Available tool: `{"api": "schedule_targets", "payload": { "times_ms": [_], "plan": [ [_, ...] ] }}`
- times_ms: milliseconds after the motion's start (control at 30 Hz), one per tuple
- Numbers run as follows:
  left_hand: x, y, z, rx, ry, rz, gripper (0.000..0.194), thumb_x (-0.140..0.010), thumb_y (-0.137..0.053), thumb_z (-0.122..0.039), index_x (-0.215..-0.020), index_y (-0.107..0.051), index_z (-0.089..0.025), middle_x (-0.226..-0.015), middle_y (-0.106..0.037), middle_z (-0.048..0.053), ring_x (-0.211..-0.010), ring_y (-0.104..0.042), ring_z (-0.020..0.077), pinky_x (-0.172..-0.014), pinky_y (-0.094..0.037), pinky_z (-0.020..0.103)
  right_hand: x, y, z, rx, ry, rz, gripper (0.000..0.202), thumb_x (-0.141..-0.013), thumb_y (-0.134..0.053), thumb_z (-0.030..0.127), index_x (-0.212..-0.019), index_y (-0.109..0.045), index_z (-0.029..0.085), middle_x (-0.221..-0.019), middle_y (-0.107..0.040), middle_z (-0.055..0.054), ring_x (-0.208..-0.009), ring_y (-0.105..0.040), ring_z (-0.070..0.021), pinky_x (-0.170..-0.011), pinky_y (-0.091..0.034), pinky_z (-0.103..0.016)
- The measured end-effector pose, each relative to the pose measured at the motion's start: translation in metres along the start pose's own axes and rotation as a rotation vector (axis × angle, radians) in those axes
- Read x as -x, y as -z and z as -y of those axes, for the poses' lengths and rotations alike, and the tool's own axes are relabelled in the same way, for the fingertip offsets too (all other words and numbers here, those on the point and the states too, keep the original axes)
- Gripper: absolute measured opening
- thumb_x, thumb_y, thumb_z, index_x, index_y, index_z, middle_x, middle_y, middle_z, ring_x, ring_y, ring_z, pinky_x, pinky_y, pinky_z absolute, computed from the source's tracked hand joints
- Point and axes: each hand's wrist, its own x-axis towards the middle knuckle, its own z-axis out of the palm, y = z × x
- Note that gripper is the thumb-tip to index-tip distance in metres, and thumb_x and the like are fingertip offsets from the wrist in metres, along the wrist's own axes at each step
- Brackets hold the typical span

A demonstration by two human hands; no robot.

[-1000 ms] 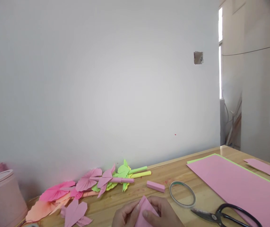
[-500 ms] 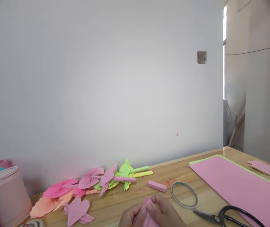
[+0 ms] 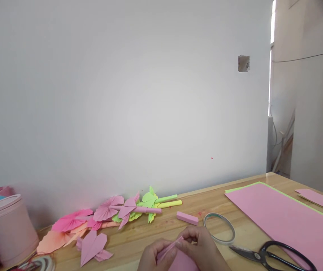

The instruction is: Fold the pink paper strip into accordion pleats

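Note:
Both hands pinch one piece of folded pink paper (image 3: 181,260) at the bottom middle of the head view. My left hand (image 3: 156,256) grips its left side with thumb and fingers. On the other side, my right hand (image 3: 199,249) presses the top edge between thumb and bent fingers. The lower part of the paper runs out of the frame. Just beyond the hands lies a small pink folded paper strip (image 3: 187,218). A roll of tape (image 3: 219,228) is flat on the wood to the right, with black-handled scissors (image 3: 271,256) nearer me.
Pink and green paper sheets (image 3: 285,222) lie at the right, with narrow pink strips (image 3: 319,200) beyond. Along the wall are folded paper flowers with stems (image 3: 147,209); a pink paper heart (image 3: 93,246) lies in front. A pink canister (image 3: 10,231) stands far left on the wooden table (image 3: 133,244).
The hands have spread slightly and turned the pink paper, so its folded edge now slants and more of its face shows below. The view has shifted a little.

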Motion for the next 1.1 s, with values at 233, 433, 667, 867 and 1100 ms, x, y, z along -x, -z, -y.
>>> {"api": "schedule_targets", "payload": {
  "times_ms": [233,433,667,867,1100],
  "plan": [
    [-0.002,0.003,0.006,0.307,0.170,-0.228,0.022,-0.048,-0.067,-0.027,-0.064,-0.064,-0.011,-0.060,-0.068,0.006,-0.057,-0.058,0.0177,-0.052,-0.043,0.025,-0.003,-0.006,-0.014,-0.374,-0.121,-0.004,0.023,-0.045,-0.070,0.031,-0.048,-0.058,0.012,-0.041,-0.050,0.004,-0.040,-0.038,-0.0067,-0.039,-0.028,-0.019],
    [-0.002,0.000,0.003,0.699,0.294,-0.272,0.032,-0.041,-0.074,-0.023,-0.068,-0.061,-0.011,-0.051,-0.069,0.004,-0.045,-0.058,0.0133,-0.046,-0.044,0.022,-0.002,-0.010,-0.008,-0.420,-0.007,-0.004,0.010,-0.049,-0.069,0.020,-0.050,-0.062,0.013,-0.041,-0.047,0.006,-0.042,-0.036,-0.0062,-0.042,-0.028,-0.018],
    [-0.002,0.000,0.004,0.561,0.212,-0.334,0.020,-0.040,-0.073,-0.022,-0.055,-0.066,-0.010,-0.051,-0.069,0.005,-0.049,-0.059,0.0164,-0.048,-0.046,0.024,-0.004,-0.001,-0.009,-0.089,0.076,-0.006,0.021,-0.050,-0.065,0.016,-0.071,-0.063,0.015,-0.045,-0.040,0.008,-0.044,-0.036,-0.0075,-0.043,-0.029,-0.019],
    [-0.002,-0.001,0.002,0.540,0.200,-0.334,0.016,-0.039,-0.073,-0.020,-0.052,-0.067,-0.012,-0.049,-0.068,0.004,-0.048,-0.057,0.0153,-0.046,-0.045,0.022,-0.004,0.000,-0.014,0.005,0.051,-0.011,0.018,-0.052,-0.062,0.015,-0.070,-0.060,0.013,-0.044,-0.033,0.009,-0.043,-0.033,-0.0069,-0.041,-0.027,-0.018],
    [-0.001,0.001,0.005,0.372,0.185,-0.355,0.016,-0.040,-0.072,-0.020,-0.053,-0.068,-0.012,-0.051,-0.067,0.005,-0.051,-0.057,0.0174,-0.047,-0.046,0.024,-0.001,0.003,-0.008,0.163,0.039,-0.036,0.014,-0.054,-0.062,0.017,-0.068,-0.059,0.014,-0.042,-0.036,0.009,-0.040,-0.035,-0.0076,-0.038,-0.027,-0.019]
  ]
}}
